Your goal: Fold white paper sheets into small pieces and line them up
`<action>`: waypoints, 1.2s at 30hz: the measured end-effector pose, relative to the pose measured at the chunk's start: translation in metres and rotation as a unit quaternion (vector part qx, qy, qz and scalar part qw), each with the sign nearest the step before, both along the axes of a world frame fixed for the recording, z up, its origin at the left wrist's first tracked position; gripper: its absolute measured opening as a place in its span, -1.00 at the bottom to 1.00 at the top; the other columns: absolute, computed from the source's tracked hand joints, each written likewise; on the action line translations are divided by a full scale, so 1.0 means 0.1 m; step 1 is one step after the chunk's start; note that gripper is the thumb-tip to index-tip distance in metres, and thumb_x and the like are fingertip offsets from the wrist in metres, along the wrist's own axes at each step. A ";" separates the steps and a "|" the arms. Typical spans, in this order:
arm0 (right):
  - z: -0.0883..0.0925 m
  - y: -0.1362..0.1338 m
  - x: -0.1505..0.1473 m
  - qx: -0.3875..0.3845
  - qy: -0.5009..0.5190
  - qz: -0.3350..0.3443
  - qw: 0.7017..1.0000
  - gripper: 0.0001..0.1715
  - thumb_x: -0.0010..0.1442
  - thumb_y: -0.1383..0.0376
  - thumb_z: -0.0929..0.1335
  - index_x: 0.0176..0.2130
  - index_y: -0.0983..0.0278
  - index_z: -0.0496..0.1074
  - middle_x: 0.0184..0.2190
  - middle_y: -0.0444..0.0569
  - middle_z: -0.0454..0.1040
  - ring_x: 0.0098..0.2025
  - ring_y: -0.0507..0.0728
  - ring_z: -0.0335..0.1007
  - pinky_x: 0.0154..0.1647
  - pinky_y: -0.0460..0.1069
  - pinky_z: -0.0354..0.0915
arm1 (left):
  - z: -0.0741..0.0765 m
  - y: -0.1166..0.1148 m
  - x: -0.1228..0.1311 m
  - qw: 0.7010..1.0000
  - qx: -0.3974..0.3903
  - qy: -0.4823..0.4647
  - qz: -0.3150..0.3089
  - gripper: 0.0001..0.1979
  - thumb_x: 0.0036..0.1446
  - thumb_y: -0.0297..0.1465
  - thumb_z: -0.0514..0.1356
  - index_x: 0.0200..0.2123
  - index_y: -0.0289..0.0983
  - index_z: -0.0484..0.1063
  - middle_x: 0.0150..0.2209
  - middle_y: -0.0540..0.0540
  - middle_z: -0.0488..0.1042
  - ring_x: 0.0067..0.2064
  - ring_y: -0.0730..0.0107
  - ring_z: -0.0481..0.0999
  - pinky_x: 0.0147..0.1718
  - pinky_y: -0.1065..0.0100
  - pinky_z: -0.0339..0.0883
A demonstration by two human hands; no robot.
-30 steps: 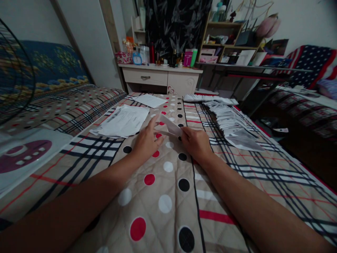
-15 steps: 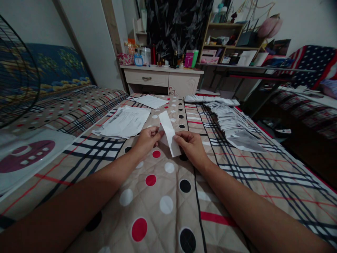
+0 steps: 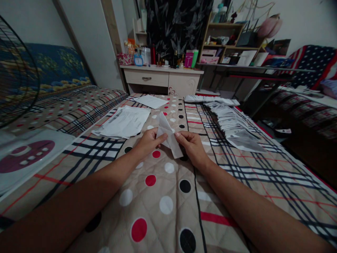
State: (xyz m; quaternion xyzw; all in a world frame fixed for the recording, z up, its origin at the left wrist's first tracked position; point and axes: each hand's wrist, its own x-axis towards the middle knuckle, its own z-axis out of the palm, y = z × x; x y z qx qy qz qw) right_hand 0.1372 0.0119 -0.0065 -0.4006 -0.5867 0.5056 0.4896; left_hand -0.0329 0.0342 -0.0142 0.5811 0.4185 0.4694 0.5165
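A folded white sheet of paper [image 3: 169,135] is held between my two hands above the bedspread. My left hand [image 3: 150,140] pinches its left flap, thumb on top. On the opposite edge, my right hand [image 3: 191,143] grips the paper between thumb and fingers. Left of my hands lies a stack of white printed papers [image 3: 125,121], with another white paper stack [image 3: 151,101] farther back. To the right, a long row of overlapping folded papers [image 3: 229,119] fans across the cover, and a bundle of folded papers [image 3: 210,100] lies behind it.
The quilted bedspread [image 3: 155,214] has dots and plaid stripes. A white plastic bag [image 3: 28,154] with a purple print lies at the left, below a wire fan guard [image 3: 18,70]. A dresser [image 3: 147,76] covered in small items stands beyond the bed; a desk [image 3: 258,68] is right of it.
The paper's left flap has opened outward, and the sheet now looks wider and more angled. My left thumb has moved right onto the flap, while my right hand stays nearly in place.
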 end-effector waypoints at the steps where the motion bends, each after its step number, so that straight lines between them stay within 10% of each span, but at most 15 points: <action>1: -0.01 0.01 0.01 -0.010 0.008 0.003 1.000 -0.55 0.09 -0.02 0.40 -0.53 0.29 0.39 -0.64 -0.19 0.25 -0.62 -0.05 0.06 -0.64 -0.12 -0.01 | 0.00 0.00 0.00 1.000 0.001 0.000 -0.005 -0.55 -0.14 -0.05 0.37 -0.43 -0.32 0.41 -0.50 0.02 0.43 -0.52 0.54 0.29 -0.55 0.48 0.16; 36: 0.03 -0.04 0.03 -0.018 0.015 0.071 0.997 -0.67 0.10 0.07 0.37 -0.35 0.29 0.51 -0.50 -0.11 0.42 -0.46 0.03 0.31 -0.47 -0.10 0.19 | 0.01 -0.02 -0.01 0.999 -0.027 -0.038 -0.003 -0.56 -0.09 -0.06 0.36 -0.42 -0.31 0.37 -0.51 0.02 0.45 -0.55 0.55 0.34 -0.57 0.50 0.13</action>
